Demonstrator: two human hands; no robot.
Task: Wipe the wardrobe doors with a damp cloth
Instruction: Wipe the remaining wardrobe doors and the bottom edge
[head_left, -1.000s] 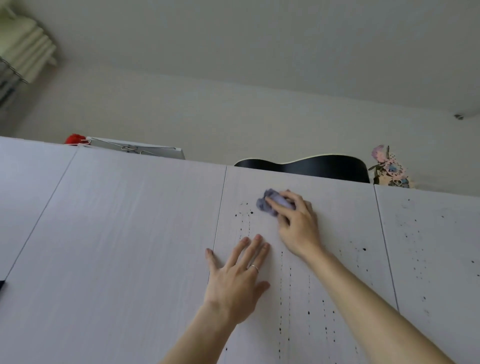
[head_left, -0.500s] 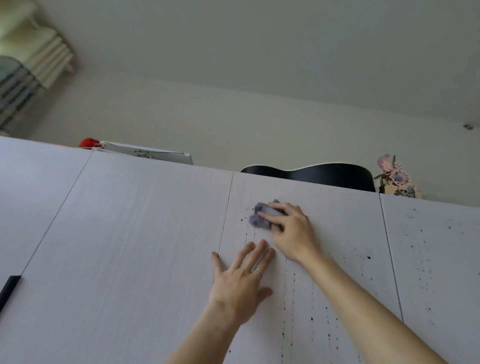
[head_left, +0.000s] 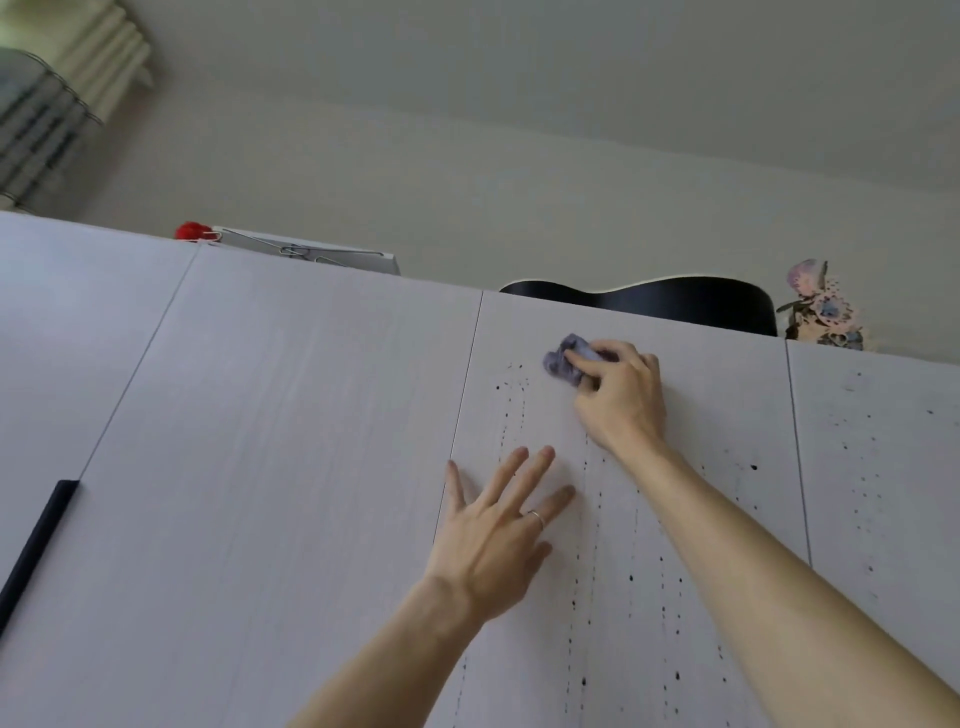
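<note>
Now, right hand: fingers curled round a bunched cloth and pressing it to the door; upper centre of frame, just below the door's top edge.
Left hand: flat, fingers straight and spread, holding nothing; palm on the same door, below and left of the right hand, by the door's left seam.
Cloth: small grey-purple wad, partly under the fingertips; dampness cannot be told.
Spots: dark specks in dotted lines on the pale panel.
Direction: nearest cluster lies just left of and below the cloth; the rest run on toward the bottom of the frame, between the two forearms.
Axis: the lines run top to bottom down the door, so a downward stroke would likely follow them.
Nearer hand: right, already on the cloth; the left seems only to brace.
Right door: speckled too, at the right edge of frame.
Progress: judged early, most specks remain.
</note>
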